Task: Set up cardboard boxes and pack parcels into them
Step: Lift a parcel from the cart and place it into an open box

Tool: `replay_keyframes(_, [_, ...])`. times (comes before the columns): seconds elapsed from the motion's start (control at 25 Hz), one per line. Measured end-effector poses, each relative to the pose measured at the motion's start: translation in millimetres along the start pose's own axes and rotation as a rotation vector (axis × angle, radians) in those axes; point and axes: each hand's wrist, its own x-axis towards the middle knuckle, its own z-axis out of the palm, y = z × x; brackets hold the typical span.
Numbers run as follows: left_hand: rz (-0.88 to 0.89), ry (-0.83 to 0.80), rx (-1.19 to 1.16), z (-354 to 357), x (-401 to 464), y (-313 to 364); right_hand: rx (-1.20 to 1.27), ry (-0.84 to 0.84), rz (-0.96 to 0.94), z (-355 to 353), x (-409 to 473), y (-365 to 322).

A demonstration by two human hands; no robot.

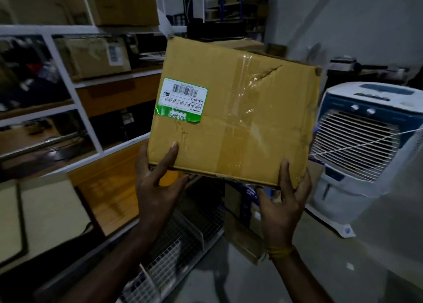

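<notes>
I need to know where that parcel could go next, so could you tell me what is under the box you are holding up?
Under the cardboard box, gripped by the left hand and right hand, lie a wire mesh rack and flat cardboard; the floor directly beneath is partly hidden.

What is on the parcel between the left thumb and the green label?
Only bare cardboard of the parcel lies between the left hand thumb and the label, in the head view.

Shelving (pixel 66 78) left, perhaps cooler (pixel 366 128) right
</notes>
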Motion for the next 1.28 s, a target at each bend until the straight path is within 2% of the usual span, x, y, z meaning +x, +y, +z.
replay_keyframes(0.2, [-0.086,0.120,0.121,-53.9,-11.3,-6.8,0.215,-0.269,0.025,40.4,1.2,-34.0])
replay_keyframes(0.48, [-0.258,0.232,0.301,-105.2,-22.9,-43.6,0.290,-0.624,-0.008,120.3,5.8,-63.5])
replay_keyframes(0.6, [-0.285,0.244,0.403,-110.9,-9.4,-58.4,0.312,-0.679,-0.029,155.1,23.6,-70.4])
replay_keyframes(0.76, [-0.348,0.170,0.579,-103.4,45.4,-82.1,0.293,-0.762,-0.031,202.2,67.2,-75.0])
replay_keyframes(0.88, [-0.354,0.136,0.540,-97.7,83.4,-104.0,0.304,-0.808,-0.041,237.2,89.8,-72.9])
replay_keyframes(1.0, [-0.342,0.129,0.519,-96.0,106.1,-130.6,0.303,-0.772,-0.023,272.7,94.1,-69.3])
replay_keyframes(1.28, [-0.282,0.060,0.454,-97.0,92.1,-206.3,0.269,-0.781,0.025,325.4,50.1,-47.6])
